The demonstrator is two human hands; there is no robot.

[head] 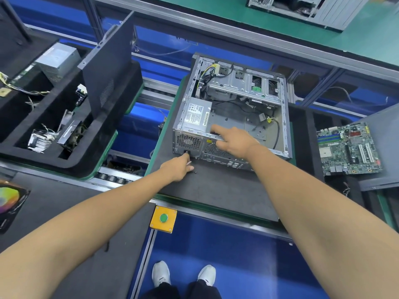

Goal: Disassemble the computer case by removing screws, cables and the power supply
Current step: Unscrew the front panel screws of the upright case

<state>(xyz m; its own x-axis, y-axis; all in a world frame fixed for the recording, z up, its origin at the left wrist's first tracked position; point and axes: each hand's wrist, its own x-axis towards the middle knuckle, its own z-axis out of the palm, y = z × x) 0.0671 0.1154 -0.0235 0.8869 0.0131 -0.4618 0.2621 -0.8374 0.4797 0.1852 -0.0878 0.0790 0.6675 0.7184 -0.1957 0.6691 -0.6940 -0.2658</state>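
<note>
Two hands at the computer case, which lies open on the dark surface. Left hand at its rear face below the power supply, grip pinching something small, a tool or screw, cannot tell which. Right hand rests on the rear rim, fingers extended, holding nothing. A loose screw beside the case could roll off the surface; with its screws out, the supply may drop inward.

Place: I'd call it an electronics teardown line — factory floor.
Evidence: roller conveyor, foam-lined parts trays, loose motherboard, green-button station box — another stripped case beyond.
</note>
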